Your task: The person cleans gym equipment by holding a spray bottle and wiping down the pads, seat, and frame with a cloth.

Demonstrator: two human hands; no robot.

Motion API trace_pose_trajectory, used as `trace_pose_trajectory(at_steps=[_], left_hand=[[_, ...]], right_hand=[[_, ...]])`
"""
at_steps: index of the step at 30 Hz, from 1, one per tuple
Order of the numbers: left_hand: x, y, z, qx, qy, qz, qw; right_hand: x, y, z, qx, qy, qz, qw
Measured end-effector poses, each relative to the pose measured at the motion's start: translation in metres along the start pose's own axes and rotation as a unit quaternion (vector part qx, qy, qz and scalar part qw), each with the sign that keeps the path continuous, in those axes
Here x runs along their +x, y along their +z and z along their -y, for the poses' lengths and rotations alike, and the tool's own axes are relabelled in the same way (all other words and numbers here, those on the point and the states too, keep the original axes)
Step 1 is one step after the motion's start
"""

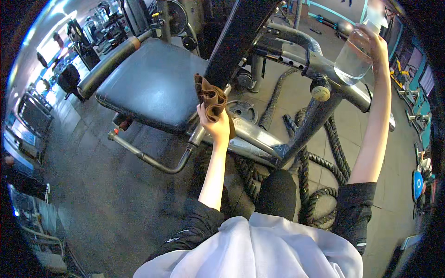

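Observation:
My left hand (pixel 216 127) is closed around a bunched brown cloth (pixel 212 100), just right of the black padded seat (pixel 153 83) of a gym machine. Raised at the upper right, my right hand (pixel 377 43) grips the neck of a clear spray bottle (pixel 354 57) partly filled with clear liquid. Its top is blurred. The bottle is above the machine's metal frame (pixel 356 95), near a round knob (pixel 320 93). A black backrest pad (pixel 233 38) slants up behind the cloth.
Thick black battle ropes (pixel 304 177) lie coiled on the floor beneath and beside the frame. A bent metal lever (pixel 149 160) juts out below the seat. A padded roller (pixel 107 67) stands at the seat's far-left edge, and a weight plate (pixel 243 111) is visible behind the frame.

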State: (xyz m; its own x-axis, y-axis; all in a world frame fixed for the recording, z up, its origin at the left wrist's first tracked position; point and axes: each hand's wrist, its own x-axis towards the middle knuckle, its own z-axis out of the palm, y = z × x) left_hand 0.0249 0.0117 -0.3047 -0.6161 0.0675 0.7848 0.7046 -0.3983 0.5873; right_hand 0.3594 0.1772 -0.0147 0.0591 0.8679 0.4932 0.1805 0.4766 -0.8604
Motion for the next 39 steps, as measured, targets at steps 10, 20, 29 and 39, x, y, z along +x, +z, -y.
trace_pose_trajectory(at_steps=[10,20,29,39], left_hand=[[0.117,0.048,-0.078,0.065,0.12,0.06,0.989],[-0.007,-0.009,0.029,-0.003,0.03,-0.007,1.0],[0.103,0.052,-0.076,0.019,0.151,0.01,0.988],[0.029,0.007,0.002,-0.019,0.047,-0.038,0.998]], right_hand=[[-0.003,0.003,0.0,0.058,0.005,0.021,0.998],[-0.003,0.004,-0.001,0.072,0.007,0.023,0.997],[0.015,-0.011,-0.015,0.061,-0.007,0.036,0.997],[-0.001,-0.003,-0.005,0.065,-0.006,0.022,0.998]])
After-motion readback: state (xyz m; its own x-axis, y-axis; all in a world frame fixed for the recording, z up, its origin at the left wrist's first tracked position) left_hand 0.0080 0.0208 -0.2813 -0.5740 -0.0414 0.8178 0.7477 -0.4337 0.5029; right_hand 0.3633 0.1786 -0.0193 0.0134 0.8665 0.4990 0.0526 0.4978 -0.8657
